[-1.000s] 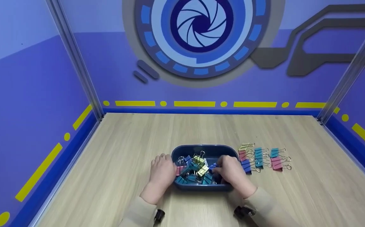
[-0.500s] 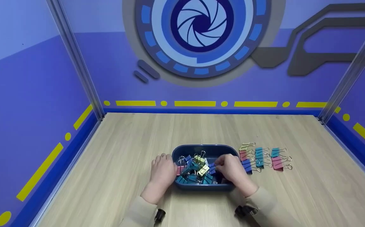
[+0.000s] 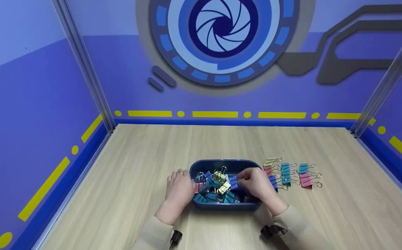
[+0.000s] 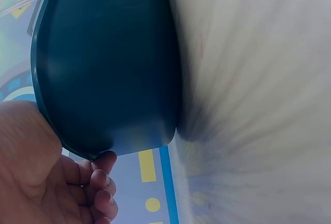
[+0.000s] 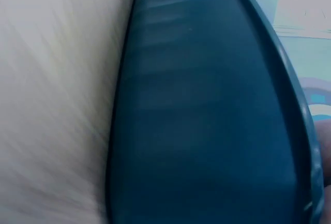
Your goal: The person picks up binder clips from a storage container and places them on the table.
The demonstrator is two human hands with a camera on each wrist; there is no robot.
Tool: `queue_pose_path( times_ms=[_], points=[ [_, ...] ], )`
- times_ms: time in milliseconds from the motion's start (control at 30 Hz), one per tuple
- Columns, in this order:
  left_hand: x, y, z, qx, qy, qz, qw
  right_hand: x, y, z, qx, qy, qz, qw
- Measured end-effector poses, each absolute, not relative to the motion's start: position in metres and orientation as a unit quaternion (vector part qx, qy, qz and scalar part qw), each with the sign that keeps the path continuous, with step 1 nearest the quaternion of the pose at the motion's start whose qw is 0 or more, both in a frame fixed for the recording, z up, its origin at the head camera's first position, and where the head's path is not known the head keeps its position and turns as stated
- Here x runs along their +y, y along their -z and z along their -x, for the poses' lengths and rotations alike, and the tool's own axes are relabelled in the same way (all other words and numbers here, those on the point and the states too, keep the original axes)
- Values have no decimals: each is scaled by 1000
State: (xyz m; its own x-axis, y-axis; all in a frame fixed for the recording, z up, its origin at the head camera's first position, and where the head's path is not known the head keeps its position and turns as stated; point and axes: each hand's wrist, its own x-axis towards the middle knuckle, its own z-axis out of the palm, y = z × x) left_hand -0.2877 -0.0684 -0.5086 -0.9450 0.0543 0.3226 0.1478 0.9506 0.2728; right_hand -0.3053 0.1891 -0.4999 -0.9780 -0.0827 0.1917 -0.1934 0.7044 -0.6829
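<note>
The right hand has shifted slightly rightward and away from the person since the earlier frame, baring more of the blue wedge-shaped metal binder clip at its fingertips, while the left hand looks unmoved. Going from the left, that left hand holds the left end of the dark blue rounded plastic tray, its fingers bent against the outside near the rim, its thumb out of sight. Just inside that end lies a pink metal binder clip; further right, teal metal binder clips and yellow metal binder clips lie jumbled, so wire handles could snag on neighbours. The blue clip sits right of this heap, inside the tray, just left of the right hand, whose thumb and forefinger close narrowly on its right side; the exact contact is hidden. It should handle as light, stiff and hard to damage, with a smooth body that may slip or swivel; the wire handles, or the flat faces near the spine, seem the surest hold. Right of the tray, on the pale wood-grain tabletop, lie sorted-looking columns: one partly covered by the right hand, then teal clips in a column, then a second pink metal clip below a teal one.
</note>
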Motion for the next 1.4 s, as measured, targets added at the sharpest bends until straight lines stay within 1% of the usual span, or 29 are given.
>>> queue_pose_path(
  times_ms=[200,300,533,733,833,1067,1300,1400],
  points=[
    [-68,509,288,-976,150,48,151,197,492,306,-918,-384,-70,74],
    [-68,508,288,-975,148,49,156,201,487,306,-915,-390,-69,72],
    [-69,510,288,-973,148,56,170,216,474,306,-896,-438,-65,28],
    [-69,511,288,-972,143,60,178,232,462,307,-888,-457,-57,11],
    [-69,511,288,-972,146,58,173,241,455,307,-882,-467,-58,-2],
    [-68,509,289,-975,154,49,154,269,442,306,-870,-488,-56,-43],
    [-68,510,289,-975,157,45,149,303,431,305,-883,-463,-54,-51],
    [-68,510,290,-975,158,46,148,319,430,305,-889,-450,-59,-68]
  ],
)
